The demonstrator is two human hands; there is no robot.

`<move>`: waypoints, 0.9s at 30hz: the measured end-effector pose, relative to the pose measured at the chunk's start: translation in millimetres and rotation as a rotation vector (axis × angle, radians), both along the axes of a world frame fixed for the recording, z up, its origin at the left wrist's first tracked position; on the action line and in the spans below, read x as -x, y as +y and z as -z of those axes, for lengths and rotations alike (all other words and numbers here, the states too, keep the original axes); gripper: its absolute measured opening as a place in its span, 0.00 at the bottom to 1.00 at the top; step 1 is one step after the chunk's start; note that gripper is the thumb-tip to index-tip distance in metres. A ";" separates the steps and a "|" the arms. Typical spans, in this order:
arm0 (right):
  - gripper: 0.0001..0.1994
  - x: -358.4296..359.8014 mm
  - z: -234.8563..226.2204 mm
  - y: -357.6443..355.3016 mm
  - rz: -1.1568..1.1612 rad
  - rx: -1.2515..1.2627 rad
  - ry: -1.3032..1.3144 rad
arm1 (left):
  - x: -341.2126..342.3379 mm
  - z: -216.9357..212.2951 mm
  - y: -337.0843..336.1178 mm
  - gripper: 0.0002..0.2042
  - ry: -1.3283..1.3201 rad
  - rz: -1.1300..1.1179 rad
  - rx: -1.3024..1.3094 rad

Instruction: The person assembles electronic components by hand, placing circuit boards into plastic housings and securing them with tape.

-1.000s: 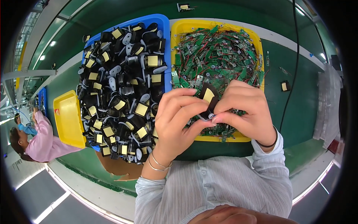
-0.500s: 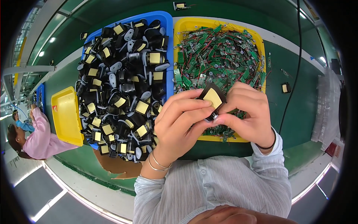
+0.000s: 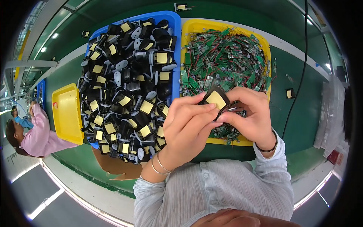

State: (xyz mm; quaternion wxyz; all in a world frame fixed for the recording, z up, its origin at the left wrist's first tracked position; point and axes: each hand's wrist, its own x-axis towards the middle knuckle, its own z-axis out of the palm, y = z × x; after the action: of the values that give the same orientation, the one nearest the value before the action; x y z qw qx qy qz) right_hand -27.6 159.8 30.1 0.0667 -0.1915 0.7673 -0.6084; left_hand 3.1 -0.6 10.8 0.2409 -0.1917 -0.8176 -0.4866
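Above the front of a yellow tray, my left hand grips a black plastic housing with a pale yellow pad on its upper face. My right hand is closed at the housing's lower right side, thumb and index finger pinching there. A thin silvery piece shows between those fingers; its kind is unclear. Heaped in the yellow tray are green circuit boards with red and black wires. To the left, a blue tray is piled with similar black housings bearing yellow pads and grey oval parts.
Another yellow tray stands at the far left, near a person in a pink top. A black cable crosses the green table on the right. Loose housings lie about. Stacked clear plastic is at the right edge.
The whole view has shifted slightly. My right fingers have changed position at the housing's side, and a silvery piece shows between them. My left hand keeps its grip on the housing.
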 end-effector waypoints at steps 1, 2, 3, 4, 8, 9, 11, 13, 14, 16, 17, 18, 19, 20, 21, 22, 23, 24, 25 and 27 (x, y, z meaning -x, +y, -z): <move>0.09 0.2 0.2 0.9 -0.011 -0.004 -0.016 | -0.4 -0.1 0.0 0.14 -0.006 0.010 -0.008; 0.09 1.4 -0.3 1.3 -0.011 -0.004 -0.015 | -0.5 -0.1 0.2 0.14 -0.005 0.010 -0.008; 0.09 3.2 -0.9 1.7 -0.030 -0.002 -0.030 | -0.7 0.0 0.3 0.13 -0.011 0.011 -0.016; 0.10 4.6 -1.2 2.1 -0.047 -0.001 -0.045 | -0.8 0.1 0.4 0.13 -0.017 0.013 -0.024; 0.09 6.9 -0.1 5.7 -0.074 0.079 -0.084 | -0.4 -0.1 -0.4 0.13 -0.068 0.071 -0.109; 0.09 9.6 -2.8 9.1 -0.133 0.069 -0.030 | 1.1 -0.9 0.4 0.13 -0.118 0.149 -0.228; 0.09 9.7 -5.4 11.5 -0.192 0.059 0.025 | 4.0 0.2 -0.1 0.13 -0.190 0.277 -0.411; 0.07 7.9 -6.0 10.1 -0.152 0.180 -0.072 | 5.6 1.1 1.0 0.12 -0.228 0.264 -0.449; 0.07 7.0 -6.5 9.7 -0.153 0.182 -0.071 | 5.6 1.7 1.2 0.11 -0.267 0.250 -0.489; 0.05 4.6 -7.9 8.7 -0.131 0.085 -0.031 | 3.3 5.0 0.5 0.10 -0.288 0.307 -0.514; 0.05 3.8 -7.7 8.0 -0.130 0.086 -0.031 | 2.0 4.5 1.0 0.10 -0.346 0.327 -0.572; 0.05 3.4 -7.6 7.4 -0.129 0.060 0.013 | 0.9 3.8 1.2 0.09 -0.402 0.346 -0.631; 0.04 2.9 -7.7 6.7 -0.128 0.034 0.056 | 0.3 3.2 -0.8 0.09 -0.408 0.373 -0.586; 0.04 1.6 -8.8 5.7 -0.128 0.036 0.057 | -0.1 3.3 -0.4 0.09 -0.407 0.373 -0.584; 0.04 0.2 -10.6 4.5 -0.132 0.019 0.051 | -0.4 3.9 0.8 0.08 -0.410 0.356 -0.602; 0.03 -0.5 -11.4 3.8 -0.137 0.003 0.044 | -0.7 4.3 1.9 0.07 -0.414 0.338 -0.621; 0.03 -0.1 -9.5 4.2 -0.138 0.004 0.044 | -1.6 4.0 3.2 0.07 -0.413 0.337 -0.620; 0.04 0.3 -6.9 5.5 -0.173 -0.015 0.022 | -3.2 2.2 5.0 0.07 -0.396 0.318 -0.638; 0.04 0.9 -5.7 6.2 -0.208 -0.033 -0.001 | -4.2 0.8 5.8 0.07 -0.378 0.300 -0.655; 0.05 2.9 -9.3 5.6 -0.278 0.081 -0.232 | -4.6 3.5 4.5 0.06 -0.330 0.287 -0.602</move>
State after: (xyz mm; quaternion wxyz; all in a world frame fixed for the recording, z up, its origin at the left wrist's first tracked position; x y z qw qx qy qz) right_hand -30.5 165.4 39.4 0.2304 -0.2266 0.6955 -0.6418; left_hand 7.7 3.9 7.3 0.0806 -0.1439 -0.6304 -0.7585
